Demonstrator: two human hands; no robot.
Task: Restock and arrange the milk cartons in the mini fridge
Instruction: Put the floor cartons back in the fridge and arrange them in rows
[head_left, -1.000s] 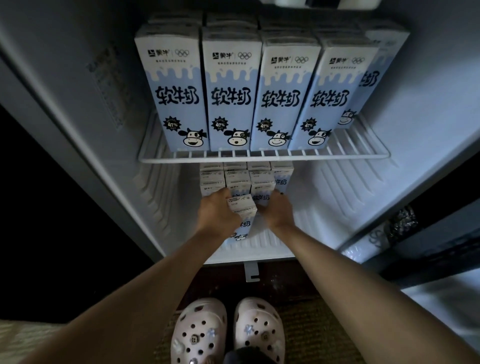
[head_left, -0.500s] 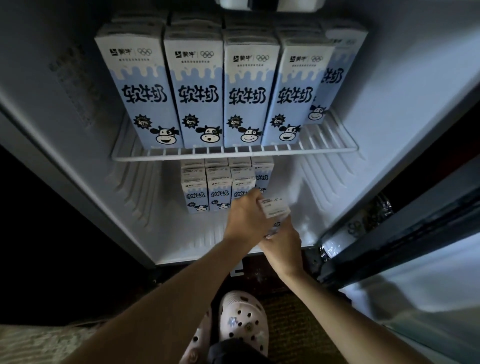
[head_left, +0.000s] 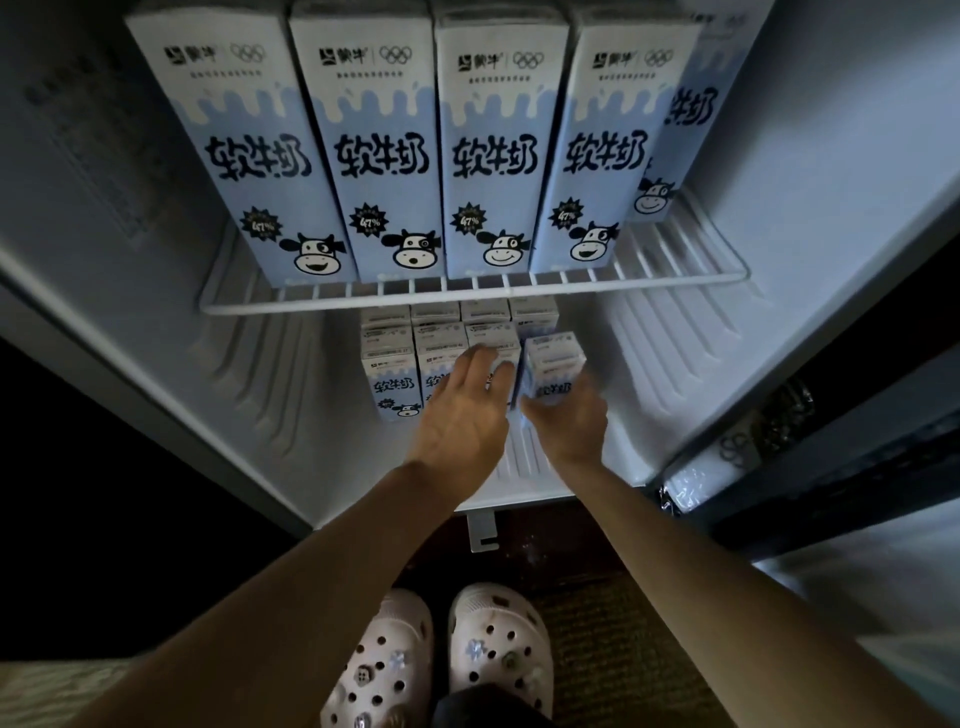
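Head cam showed the right hand (head_left: 569, 421) wrapped around a small milk carton (head_left: 551, 366) on the fridge floor (head_left: 524, 462), at the right end of the near row. Left hand (head_left: 462, 415) was spread flat, fingers apart, against the neighbouring cartons (head_left: 415, 364).
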